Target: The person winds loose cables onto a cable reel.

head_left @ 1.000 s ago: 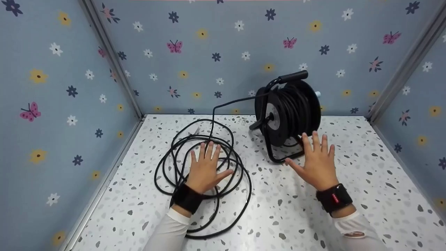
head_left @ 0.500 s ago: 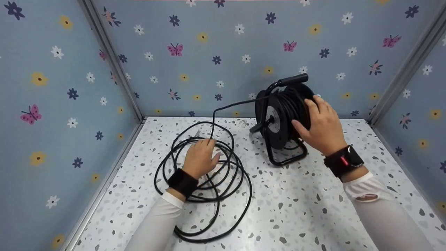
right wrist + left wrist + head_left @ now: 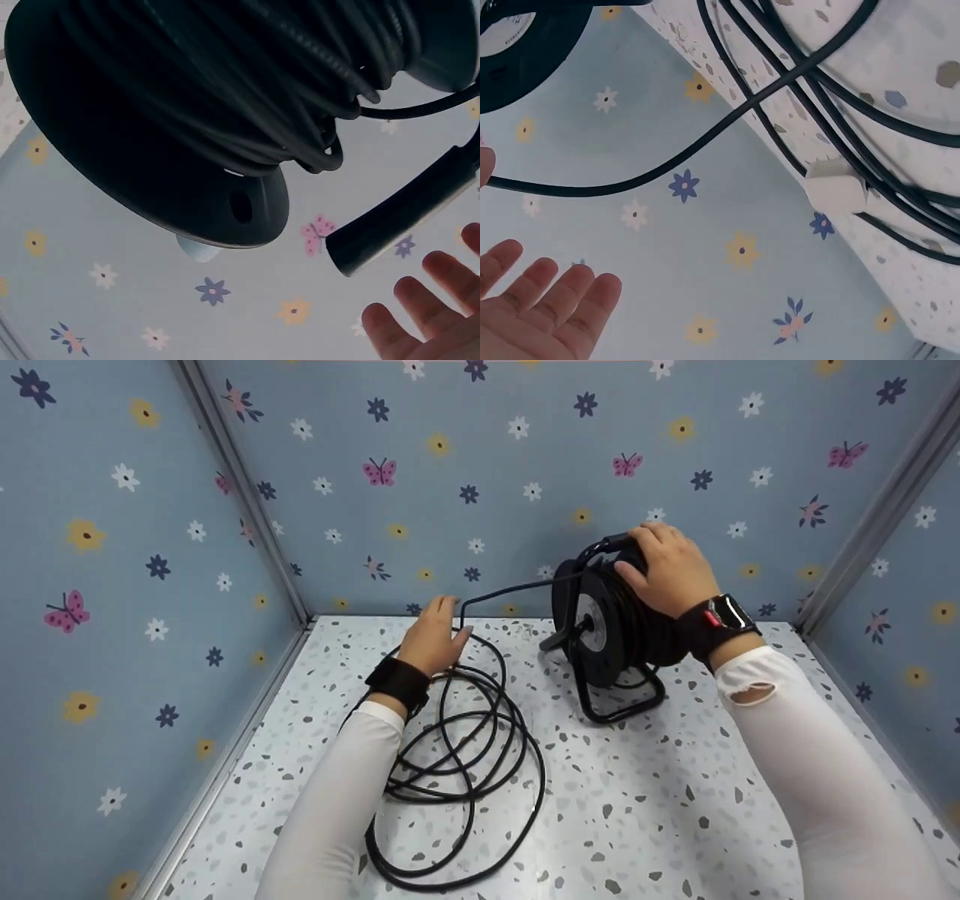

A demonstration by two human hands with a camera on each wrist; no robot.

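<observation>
A black cable reel (image 3: 604, 660) stands on a metal tube frame near the back wall, its drum wound with black cable (image 3: 225, 82). My right hand (image 3: 671, 570) is over the reel's top, at the frame's handle (image 3: 401, 214); in the right wrist view the fingers (image 3: 424, 304) are extended beside the handle, apart from it. A stretch of cable (image 3: 517, 587) runs from the drum towards my left hand (image 3: 433, 639). In the left wrist view that hand's fingers (image 3: 589, 307) are spread, with the thumb tip overlapping the cable. Loose cable loops (image 3: 541, 772) lie below it.
A white block (image 3: 836, 187) lies among the cable loops in the left wrist view. Flower-patterned panels (image 3: 315, 427) enclose the speckled white tabletop (image 3: 600, 810) at the back and sides. A pale knob (image 3: 199, 249) sticks out from the drum's flange.
My left hand has moved forward over the loops to the rising cable. My right hand has gone from the tabletop in front of the reel up to its handle. The reel stays in place.
</observation>
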